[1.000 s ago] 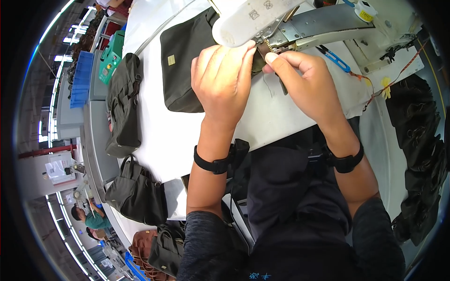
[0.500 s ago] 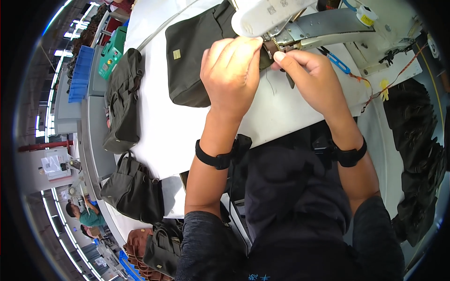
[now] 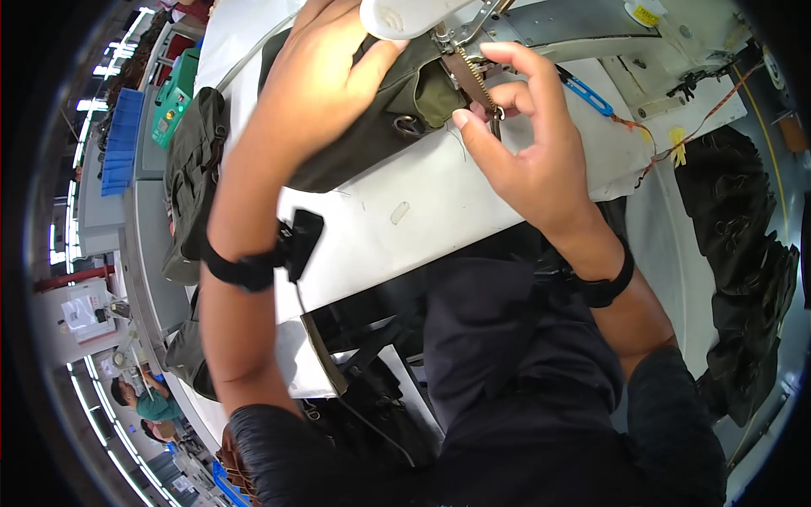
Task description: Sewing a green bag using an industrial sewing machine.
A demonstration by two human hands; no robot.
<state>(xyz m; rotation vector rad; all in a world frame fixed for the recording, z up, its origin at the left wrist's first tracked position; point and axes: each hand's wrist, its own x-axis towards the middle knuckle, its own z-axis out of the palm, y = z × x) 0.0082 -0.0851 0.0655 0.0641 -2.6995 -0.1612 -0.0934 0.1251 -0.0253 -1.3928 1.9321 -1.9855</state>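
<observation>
I see brown zipper [image 3: 475,76] right of left hand [image 3: 325,80], long axis slanting from sewing machine [image 3: 557,32] to nearer right hand [image 3: 534,139]. Right half-curled, left half-open over dark bag [image 3: 359,148]; grips I cannot tell.

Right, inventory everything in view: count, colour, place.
Worktable: one, white, centre
Large bag: one, dark olive, by machine
Zip: one, brown with golden teeth, at machine
Sewing machine: one, white and grey, top
Snips: one, blue, right of zip
Other bags: at least two, dark olive, left
Piled goods: uncountable, dark, far right
Bin: at least one, blue, upper left
Box: one, green, upper left
Co-worker: at least one, green top, lower left
Wristbands: two, black, forearms
Left hand: one, bare, over large bag
Right hand: one, bare, at zip end
</observation>
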